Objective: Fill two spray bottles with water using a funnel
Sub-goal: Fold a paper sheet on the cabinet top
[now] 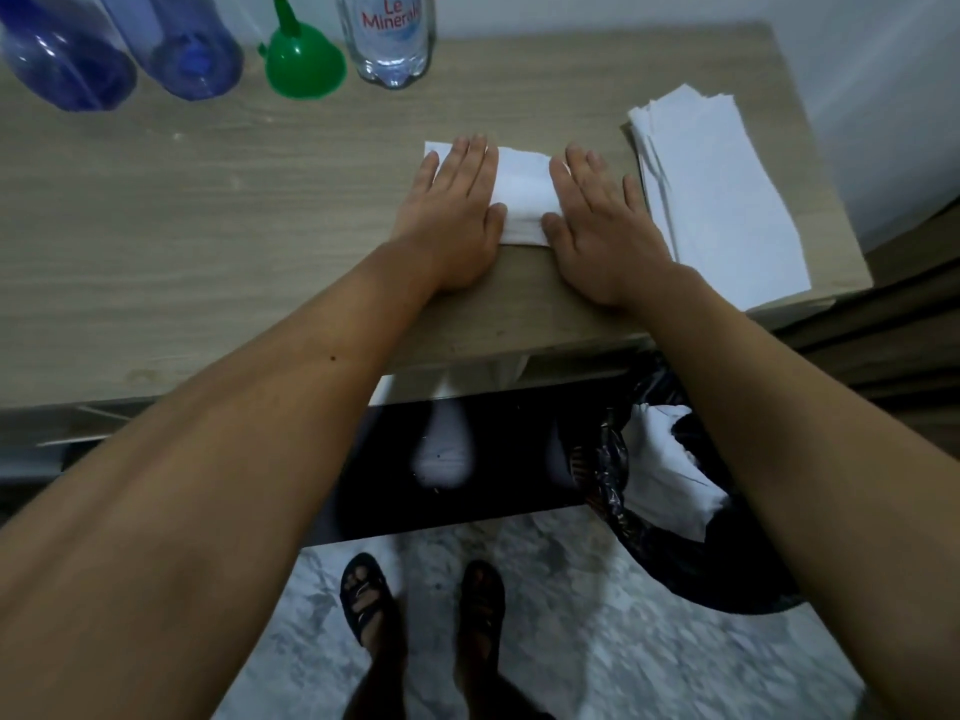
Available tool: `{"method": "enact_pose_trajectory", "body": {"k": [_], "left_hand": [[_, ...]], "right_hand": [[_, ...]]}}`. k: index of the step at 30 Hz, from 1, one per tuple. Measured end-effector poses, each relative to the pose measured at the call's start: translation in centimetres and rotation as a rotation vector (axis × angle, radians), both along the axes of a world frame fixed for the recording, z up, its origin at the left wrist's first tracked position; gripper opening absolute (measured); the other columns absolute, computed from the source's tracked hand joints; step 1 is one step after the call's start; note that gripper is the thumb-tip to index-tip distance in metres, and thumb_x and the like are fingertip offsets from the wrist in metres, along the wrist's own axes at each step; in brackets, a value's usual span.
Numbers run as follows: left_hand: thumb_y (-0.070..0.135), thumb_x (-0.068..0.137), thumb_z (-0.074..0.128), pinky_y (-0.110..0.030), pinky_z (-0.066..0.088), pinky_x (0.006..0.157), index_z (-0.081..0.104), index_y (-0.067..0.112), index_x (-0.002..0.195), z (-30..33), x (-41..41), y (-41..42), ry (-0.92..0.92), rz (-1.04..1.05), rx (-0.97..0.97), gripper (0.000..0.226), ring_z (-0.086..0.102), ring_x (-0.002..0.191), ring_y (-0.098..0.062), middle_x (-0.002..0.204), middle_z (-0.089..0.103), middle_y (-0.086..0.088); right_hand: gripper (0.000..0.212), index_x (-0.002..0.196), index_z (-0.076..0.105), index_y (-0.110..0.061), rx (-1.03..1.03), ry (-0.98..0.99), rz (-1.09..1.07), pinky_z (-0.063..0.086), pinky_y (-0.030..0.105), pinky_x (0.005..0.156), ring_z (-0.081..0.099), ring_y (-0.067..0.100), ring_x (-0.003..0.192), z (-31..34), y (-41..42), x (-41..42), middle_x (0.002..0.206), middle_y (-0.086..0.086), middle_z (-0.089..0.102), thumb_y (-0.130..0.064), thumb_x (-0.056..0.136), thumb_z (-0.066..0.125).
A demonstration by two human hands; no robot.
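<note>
Pressing tissue (522,200) flat, left hand (451,215), right hand (597,228)

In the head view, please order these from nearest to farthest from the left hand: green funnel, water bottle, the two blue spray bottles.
From the left hand:
1. Water bottle, at the back, slightly left of it.
2. Green funnel, back, further left; close to the bottle's distance.
3. Right spray bottle, back left.
4. Left spray bottle, far left corner.

— What's on the wooden table (218,210)?
— Two blue spray bottles (67,65) (195,54), a green funnel (304,59), a Le Minerale water bottle (387,39), a folded tissue (522,200), a tissue stack (711,194).
</note>
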State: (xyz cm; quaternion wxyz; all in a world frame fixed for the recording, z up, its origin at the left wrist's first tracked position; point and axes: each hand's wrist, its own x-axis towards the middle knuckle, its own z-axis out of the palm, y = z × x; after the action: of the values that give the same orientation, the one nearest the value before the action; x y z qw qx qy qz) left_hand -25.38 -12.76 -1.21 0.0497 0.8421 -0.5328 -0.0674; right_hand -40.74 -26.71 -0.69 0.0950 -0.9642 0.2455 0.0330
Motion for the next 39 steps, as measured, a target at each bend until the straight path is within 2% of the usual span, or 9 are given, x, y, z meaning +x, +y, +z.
{"method": "enact_pose_trajectory", "body": {"k": [10, 15, 20, 26, 28, 30, 33, 36, 39], "left_hand": [[0.036, 0.113, 0.028, -0.045, -0.001, 0.134, 0.011, 0.003, 0.169, -0.6, -4.3, 2.9, 0.029, -0.012, -0.03, 0.067, 0.005, 0.167, -0.026, 0.179, 0.009, -0.014], [0.048, 0.099, 0.004, -0.047, 0.002, 0.134, 0.015, 0.002, 0.169, -1.0, -6.0, 5.1, 0.034, -0.002, -0.052, 0.084, 0.009, 0.166, -0.028, 0.178, 0.014, -0.015], [0.05, 0.099, 0.001, -0.046, 0.002, 0.135, 0.015, 0.002, 0.169, -1.2, -7.8, 7.1, 0.048, 0.008, -0.046, 0.085, 0.009, 0.166, -0.027, 0.178, 0.014, -0.015], [0.059, 0.106, 0.015, -0.047, 0.008, 0.135, 0.021, 0.001, 0.167, -1.3, -8.7, 9.5, 0.077, -0.072, -0.093, 0.084, 0.014, 0.165, -0.029, 0.176, 0.02, -0.017], [0.049, 0.109, 0.036, -0.048, 0.012, 0.134, 0.027, -0.001, 0.165, -1.5, -8.6, 10.3, 0.053, -0.143, -0.121, 0.076, 0.021, 0.163, -0.033, 0.174, 0.026, -0.02], [0.027, 0.105, 0.058, -0.05, 0.018, 0.132, 0.036, -0.001, 0.162, -1.4, -8.8, 11.2, 0.058, -0.187, -0.174, 0.067, 0.031, 0.16, -0.036, 0.17, 0.034, -0.022], [0.015, 0.101, 0.061, -0.049, 0.03, 0.127, 0.058, 0.004, 0.148, -1.9, -9.4, 12.2, 0.084, -0.178, -0.322, 0.049, 0.051, 0.148, -0.036, 0.159, 0.053, -0.018], [0.023, 0.101, 0.051, -0.046, 0.042, 0.12, 0.073, 0.01, 0.13, -2.8, -10.5, 12.6, 0.104, -0.185, -0.47, 0.039, 0.064, 0.135, -0.031, 0.144, 0.068, -0.012], [0.009, 0.094, 0.066, -0.039, 0.054, 0.102, 0.08, 0.01, 0.111, -3.1, -11.9, 12.1, 0.118, -0.196, -0.647, 0.022, 0.069, 0.117, -0.027, 0.123, 0.078, -0.009]], "right_hand": [[0.069, 0.167, 0.013, -0.008, -0.002, -0.009, 0.006, 0.008, 0.057, 0.131, 0.008, 0.036, 0.163, -0.2, 3.0, -4.3, 0.175, 0.019, 0.009, -0.044, 0.108, 0.022], [0.067, 0.166, 0.013, -0.007, -0.023, -0.02, 0.036, 0.011, 0.056, 0.131, 0.009, 0.036, 0.163, -0.6, 4.8, -6.7, 0.175, 0.018, 0.01, -0.043, 0.111, 0.023], [0.064, 0.167, 0.013, -0.008, 0.007, -0.05, 0.023, 0.006, 0.052, 0.131, 0.006, 0.034, 0.163, -0.6, 6.8, -8.2, 0.176, 0.017, 0.008, -0.039, 0.113, 0.027], [0.054, 0.159, 0.041, -0.01, 0.016, -0.177, -0.054, 0.028, 0.045, 0.128, 0.031, 0.034, 0.157, 0.0, 9.7, -9.3, 0.168, 0.016, 0.036, -0.035, 0.112, 0.044], [0.045, 0.152, 0.053, -0.009, 0.021, -0.236, -0.063, 0.038, 0.047, 0.122, 0.043, 0.035, 0.151, 0.4, 10.4, -9.8, 0.16, 0.016, 0.048, -0.026, 0.109, 0.052], [0.033, 0.137, 0.065, -0.008, 0.007, -0.313, -0.085, 0.056, 0.052, 0.105, 0.062, 0.038, 0.131, 0.4, 10.9, -10.6, 0.144, 0.017, 0.064, -0.016, 0.105, 0.059], [0.017, 0.113, 0.073, -0.008, 0.021, -0.416, -0.145, 0.063, 0.052, 0.076, 0.075, 0.04, 0.096, 0.3, 11.4, -11.9, 0.115, 0.016, 0.076, -0.015, 0.102, 0.062], [0.018, 0.11, 0.079, -0.014, 0.085, -0.474, -0.179, 0.063, 0.046, 0.077, 0.077, 0.034, 0.09, 0.2, 11.6, -13.7, 0.106, 0.009, 0.08, -0.02, 0.097, 0.069], [0.018, 0.109, 0.082, -0.014, 0.129, -0.503, -0.168, 0.062, 0.039, 0.076, 0.077, 0.027, 0.083, -0.5, 11.8, -16.7, 0.098, 0.004, 0.082, -0.015, 0.091, 0.078]]}}
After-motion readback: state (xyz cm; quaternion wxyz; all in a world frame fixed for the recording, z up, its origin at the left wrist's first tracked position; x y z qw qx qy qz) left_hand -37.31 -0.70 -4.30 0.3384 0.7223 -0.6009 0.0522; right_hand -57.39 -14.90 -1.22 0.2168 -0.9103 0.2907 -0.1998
